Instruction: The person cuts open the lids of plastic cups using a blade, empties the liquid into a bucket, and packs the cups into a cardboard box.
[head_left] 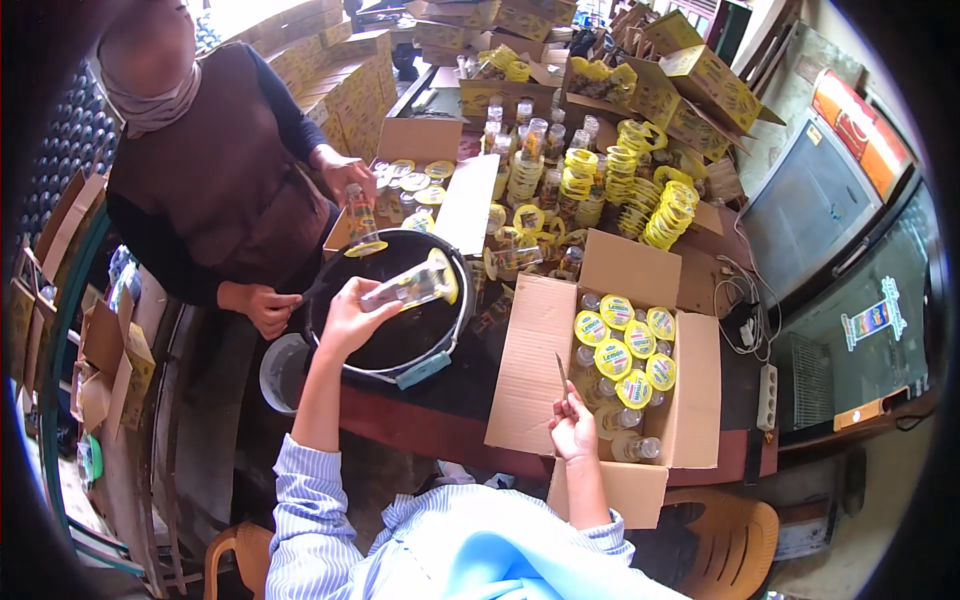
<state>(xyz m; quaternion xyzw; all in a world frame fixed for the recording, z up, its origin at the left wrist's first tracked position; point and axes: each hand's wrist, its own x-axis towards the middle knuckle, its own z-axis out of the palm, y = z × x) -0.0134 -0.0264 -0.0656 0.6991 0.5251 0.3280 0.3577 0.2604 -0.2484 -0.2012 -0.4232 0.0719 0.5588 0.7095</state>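
Our right hand [574, 425] pinches a thin blade [561, 371] right of the bucket [420, 335], beside an open carton [522, 385] holding glasses. Our left hand [350, 318] grips a clear glass [412, 287] over the bucket. Across it, a co-worker's hand [342, 176] holds another glass [360, 217]; yellow stacks [672, 213] stand beyond, to its right.

Strong daylight enters from the top, blowing out the upper gaps and paling the blue cloth [500, 550]. The held glass [408, 288] catches glints. Shadow darkens the space under the table [430, 422]. The co-worker's head [150, 50] is blurred; straight edges bow toward a black rim.
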